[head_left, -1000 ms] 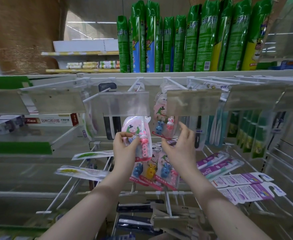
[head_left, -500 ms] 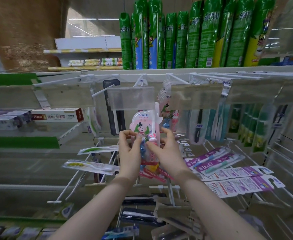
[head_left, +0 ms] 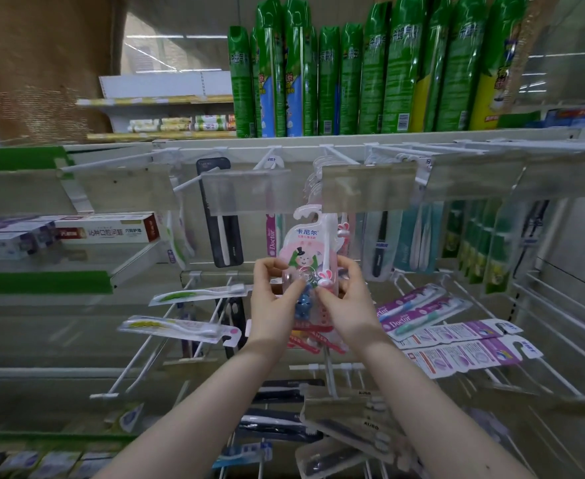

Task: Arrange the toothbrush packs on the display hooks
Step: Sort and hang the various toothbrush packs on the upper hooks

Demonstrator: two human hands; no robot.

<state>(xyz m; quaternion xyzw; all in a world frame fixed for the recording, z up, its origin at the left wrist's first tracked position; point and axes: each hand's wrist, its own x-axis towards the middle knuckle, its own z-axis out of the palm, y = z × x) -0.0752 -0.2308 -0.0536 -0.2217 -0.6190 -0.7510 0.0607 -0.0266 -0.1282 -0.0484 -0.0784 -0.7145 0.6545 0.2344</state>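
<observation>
Grip: the left hand (head_left: 277,300) and right hand (head_left: 349,300) both pinch the pink pack (head_left: 306,245) by its lower part, the left at its left edge and the right at its right edge, thumbs on the front.
Pack: upright at the centre of the rack, hanger cut-out on top, just below the clear label strips (head_left: 246,191); whether a hook passes through it cannot be told.
Nearest: dark packs (head_left: 284,426) and grey packs (head_left: 356,409) lie piled on the low hooks between and under the forearms.
Below the wrists: red-edged packs (head_left: 318,340) lie flat, partly hidden by the hands.
Left, middle: a yellow brush pack (head_left: 177,326) and, farther, a green brush pack (head_left: 197,293) lie across white hooks (head_left: 139,361).
Right, middle: purple packs (head_left: 456,354) lie flat on hooks, with two Doctor packs (head_left: 418,309) just beyond them.
Far row: a black pack (head_left: 223,219) hangs left of the pink pack; teal packs (head_left: 418,236) and green packs (head_left: 481,243) hang to the right.
Far left: toothpaste boxes (head_left: 107,231) lie on a shelf.
Top shelf: tall green bottles (head_left: 353,81) stand in a row.
</observation>
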